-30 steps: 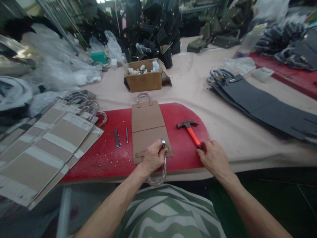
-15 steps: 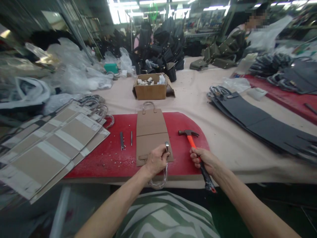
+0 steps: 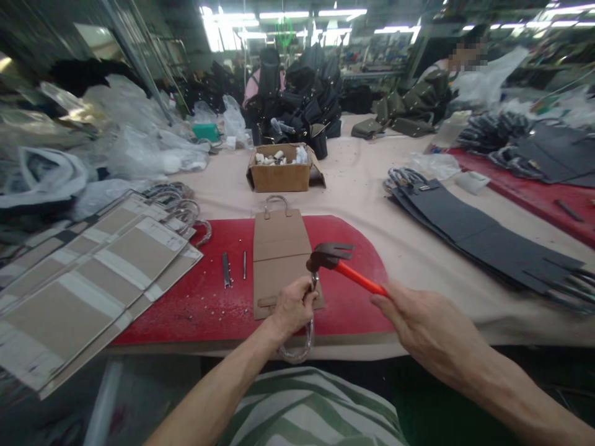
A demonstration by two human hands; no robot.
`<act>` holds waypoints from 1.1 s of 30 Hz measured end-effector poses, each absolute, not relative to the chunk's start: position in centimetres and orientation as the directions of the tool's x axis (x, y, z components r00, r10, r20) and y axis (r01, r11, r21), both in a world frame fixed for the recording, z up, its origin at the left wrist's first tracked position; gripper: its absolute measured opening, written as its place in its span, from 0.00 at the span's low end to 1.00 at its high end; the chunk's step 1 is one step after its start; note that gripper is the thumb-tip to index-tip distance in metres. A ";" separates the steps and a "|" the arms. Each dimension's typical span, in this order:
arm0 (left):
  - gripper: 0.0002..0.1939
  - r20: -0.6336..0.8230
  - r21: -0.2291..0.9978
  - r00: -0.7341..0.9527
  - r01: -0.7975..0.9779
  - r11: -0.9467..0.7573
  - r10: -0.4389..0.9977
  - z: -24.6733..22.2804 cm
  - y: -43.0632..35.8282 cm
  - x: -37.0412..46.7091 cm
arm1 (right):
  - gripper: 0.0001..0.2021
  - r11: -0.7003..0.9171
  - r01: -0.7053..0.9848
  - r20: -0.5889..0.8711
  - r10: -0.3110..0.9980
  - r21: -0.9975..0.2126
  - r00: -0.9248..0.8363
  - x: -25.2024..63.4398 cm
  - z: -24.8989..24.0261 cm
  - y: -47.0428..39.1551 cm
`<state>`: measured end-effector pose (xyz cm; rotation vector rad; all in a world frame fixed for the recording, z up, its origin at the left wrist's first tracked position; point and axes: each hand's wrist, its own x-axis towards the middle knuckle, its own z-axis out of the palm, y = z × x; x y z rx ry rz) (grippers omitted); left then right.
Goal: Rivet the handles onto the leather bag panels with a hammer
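Observation:
My left hand is closed around a short metal punch, held upright over the lower right corner of a tan bag panel. My right hand grips the orange handle of a claw hammer. The hammer's head is at the top of the punch; whether they touch I cannot tell. The panel lies flat on a red board, one plastic-wrapped handle at its far end and another handle hanging at the near edge. The punch's lower end is hidden by my fingers.
Left of the panel lie a metal bar, a thin rod and several small studs. Stacked panels overlap the board's left side. A cardboard box stands behind; dark panels lie right. A person is at the back right.
My right hand has raised the hammer and swung it left, bringing its head to the top of the punch. My left hand keeps the punch in place on the panel.

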<state>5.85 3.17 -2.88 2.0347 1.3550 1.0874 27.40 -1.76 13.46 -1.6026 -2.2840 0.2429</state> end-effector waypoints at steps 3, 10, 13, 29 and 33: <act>0.07 0.367 0.723 0.196 0.555 -0.411 0.909 -2.9 3.2 5.8 | 0.16 0.306 0.866 0.405 0.904 -0.395 -0.135 27.4 13.7 -2.2; 0.06 0.345 0.732 0.200 0.554 -0.397 0.917 -3.1 3.1 5.6 | 0.15 0.259 0.889 0.045 0.964 -0.379 -0.261 28.2 11.9 -1.4; 0.06 0.356 0.739 0.192 0.541 -0.402 0.914 -3.1 3.1 5.7 | 0.17 0.130 0.844 0.014 0.990 -0.520 -0.144 29.3 10.5 0.4; 0.06 0.258 0.824 0.206 0.463 -0.327 0.944 -2.0 3.1 5.8 | 0.14 0.461 0.802 0.224 0.887 -0.380 -0.404 23.0 -0.7 3.7; 0.11 0.093 0.967 -0.049 0.241 -0.079 0.994 -1.8 4.0 4.0 | 0.15 0.454 0.776 0.230 0.891 -0.437 -0.392 22.0 -2.3 3.0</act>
